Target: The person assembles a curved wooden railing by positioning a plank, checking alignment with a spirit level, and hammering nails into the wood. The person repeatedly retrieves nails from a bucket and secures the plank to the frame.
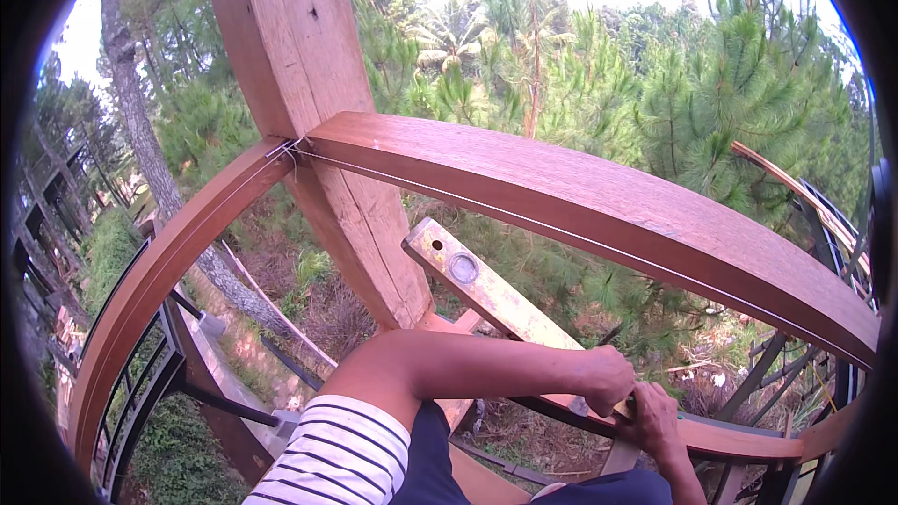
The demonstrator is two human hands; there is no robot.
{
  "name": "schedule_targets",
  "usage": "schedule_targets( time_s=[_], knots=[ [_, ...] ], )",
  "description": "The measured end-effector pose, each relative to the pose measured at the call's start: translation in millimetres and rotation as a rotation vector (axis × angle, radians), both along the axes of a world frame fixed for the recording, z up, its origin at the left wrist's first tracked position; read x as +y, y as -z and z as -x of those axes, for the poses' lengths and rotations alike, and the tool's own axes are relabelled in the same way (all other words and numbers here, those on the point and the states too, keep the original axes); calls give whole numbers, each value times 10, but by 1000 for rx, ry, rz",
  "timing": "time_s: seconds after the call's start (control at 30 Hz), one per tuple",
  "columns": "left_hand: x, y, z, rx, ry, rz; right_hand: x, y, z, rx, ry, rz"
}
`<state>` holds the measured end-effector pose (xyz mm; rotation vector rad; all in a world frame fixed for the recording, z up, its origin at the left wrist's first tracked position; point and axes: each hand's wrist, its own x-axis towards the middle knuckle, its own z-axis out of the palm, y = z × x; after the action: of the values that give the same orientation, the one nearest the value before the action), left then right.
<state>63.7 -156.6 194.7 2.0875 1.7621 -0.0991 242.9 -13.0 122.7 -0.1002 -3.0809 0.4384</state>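
The support comprises a thick reddish-brown timber post (313, 65) meeting a left rail (178, 245) and a broad upper rail (599, 189), the latter bearing a thin white string (524, 223) along its near side face, plus a lower rail (739, 440) beneath a slanting, paint-marked spirit level (514, 307), contact unconfirmed.

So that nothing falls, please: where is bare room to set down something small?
The broad top of the upper rail, right of the post, is bare, though possibly sloping. A hand could perhaps pass between that rail and the spirit level. The lower rail is crowded where the left hand and right hand meet.
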Motion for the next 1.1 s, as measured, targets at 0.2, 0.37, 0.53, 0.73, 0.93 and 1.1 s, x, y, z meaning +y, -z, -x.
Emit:
schedule_targets(
  time_s=[0.2,0.37,0.53,0.73,0.93,1.1],
  knots=[
    [-1604,-451,-8,29,-91,-361,-238,204,751,-246,-568,534],
    [-3275,-1464,65,-847,-317,69,-918,355,1557,-529,-802,981],
    [-4098,-1207,-137,-573,-1343,-267,-1509,540,2124,-910,-860,1216],
    [-3679,-1021,-345,-930,-1350,-1137,-2303,965,2412,-1031,-1136,1092],
    [-3580,-630,241,-590,-1519,-978,-2307,1058,3274,-450,-1179,254],
    [-3600,-273,449,-391,-1544,-959,-1557,1212,3499,-389,-830,243]
  ],
)
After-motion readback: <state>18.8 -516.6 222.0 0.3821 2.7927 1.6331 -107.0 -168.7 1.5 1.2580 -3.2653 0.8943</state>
